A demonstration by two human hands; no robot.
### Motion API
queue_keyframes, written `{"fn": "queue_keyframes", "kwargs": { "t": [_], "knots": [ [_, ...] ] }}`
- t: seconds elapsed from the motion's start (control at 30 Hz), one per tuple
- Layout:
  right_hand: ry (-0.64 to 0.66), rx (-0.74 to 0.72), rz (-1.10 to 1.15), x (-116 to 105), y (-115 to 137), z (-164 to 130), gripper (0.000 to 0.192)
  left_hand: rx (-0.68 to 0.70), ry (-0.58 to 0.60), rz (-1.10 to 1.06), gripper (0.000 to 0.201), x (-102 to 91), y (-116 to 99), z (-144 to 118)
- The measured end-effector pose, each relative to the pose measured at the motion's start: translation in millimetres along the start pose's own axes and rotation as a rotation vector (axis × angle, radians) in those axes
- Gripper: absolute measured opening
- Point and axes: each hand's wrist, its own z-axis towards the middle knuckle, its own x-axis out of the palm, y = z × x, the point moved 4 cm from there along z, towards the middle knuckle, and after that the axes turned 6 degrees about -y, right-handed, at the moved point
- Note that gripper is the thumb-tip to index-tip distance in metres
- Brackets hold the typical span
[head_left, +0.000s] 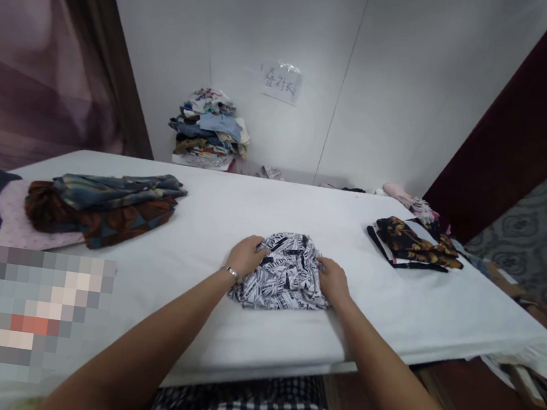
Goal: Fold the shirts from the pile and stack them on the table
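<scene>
A black-and-white printed shirt (289,274) lies bunched on the white-covered table (273,208), close to its front edge. My left hand (245,255) grips its left side near the top, thumb over the cloth. On the opposite side, my right hand (333,280) has the right edge between thumb and fingers. The cloth is gathered in creases between both hands, and its lower edge rests on the tabletop. The fingertips under the fabric are hidden.
Folded dark clothes (412,243) are stacked at right. Brown and blue-grey garments (117,201) lie at left beside pink cloth (17,215). A tall clothes pile (210,126) stands behind the table, below a handwritten paper (281,83). A pixelated patch covers the lower left.
</scene>
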Motion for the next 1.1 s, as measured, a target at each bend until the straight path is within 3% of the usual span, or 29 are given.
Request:
{"fn": "queue_keyframes", "kwargs": {
  "t": [0.13,0.23,0.33,0.43,0.57,0.63,0.83,0.93,1.03,1.1],
  "knots": [
    [0.019,0.004,-0.018,2,-7,-4,0.041,-0.054,-0.027,-0.017,0.041,-8.1,10,-2],
    [-0.08,-0.075,0.026,-7,4,0,0.046,-0.053,-0.113,-0.045,0.053,-23.1,2,-8],
    [-0.18,-0.26,0.13,-16,30,7,0.044,0.091,-0.141,-0.028,0.054,-28.2,-22,-20],
    [-0.085,-0.387,0.122,-8,50,15,0.048,0.24,-0.068,0.067,0.057,-10.7,-34,-30],
    [0.264,-0.228,-0.106,28,42,19,0.06,0.2,0.078,0.183,0.062,26.7,-13,-30],
    [0.335,-0.168,-0.164,38,35,17,0.063,0.18,0.104,0.187,0.064,37.2,-1,-27],
    [0.333,-0.14,-0.149,41,31,15,0.062,0.149,0.073,0.076,0.063,36.8,6,-26],
    [0.316,-0.128,-0.093,42,30,16,0.061,0.113,-0.03,-0.046,0.058,28.7,6,-23],
    [0.301,-0.074,0.077,37,27,21,0.058,0.0,-0.182,-0.18,0.049,13.7,13,-17],
    [0.271,0.022,0.31,26,23,24,0.056,-0.132,-0.252,-0.226,0.047,2.3,22,-14]
  ]
}}
